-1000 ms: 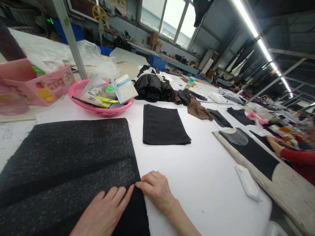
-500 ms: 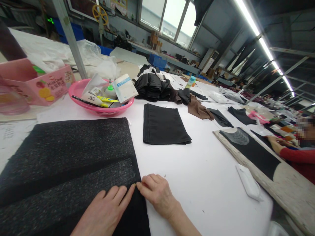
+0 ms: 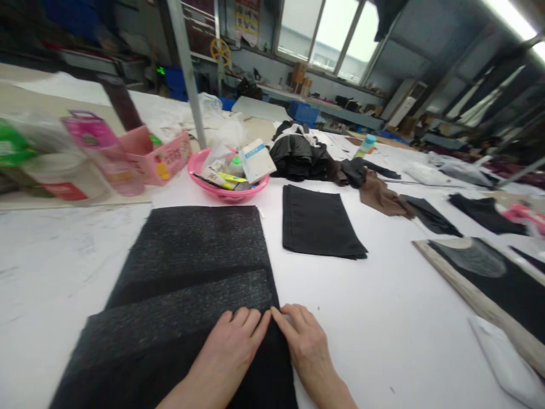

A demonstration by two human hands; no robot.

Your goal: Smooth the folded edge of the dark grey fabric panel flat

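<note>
A large black cloth (image 3: 204, 238) lies on the white table, with a speckled strip folded across it. My left hand (image 3: 238, 341) rests on this cloth, its fingers together and bent, the index fingertip at the strip's right end. Against the cloth's right edge is my right hand (image 3: 304, 341), thumb and index fingertips nearly meeting those of my left hand. Both hands are closed at the cloth edge; whatever is between the fingertips is too small to make out. A stack of black cloth pieces (image 3: 319, 221) lies beyond my right hand.
Behind the cloth stands a pink basin (image 3: 230, 196) of small items. A pink box (image 3: 159, 159) and plastic containers (image 3: 70, 179) are at the left. Dark garments (image 3: 293, 150) are piled farther back. A board with black fabric (image 3: 451, 272) lies at the right.
The view has turned left, so things appear farther right and more containers show at the left. The person in red at the right is out of view. Both hands remain at the cloth's right edge.
</note>
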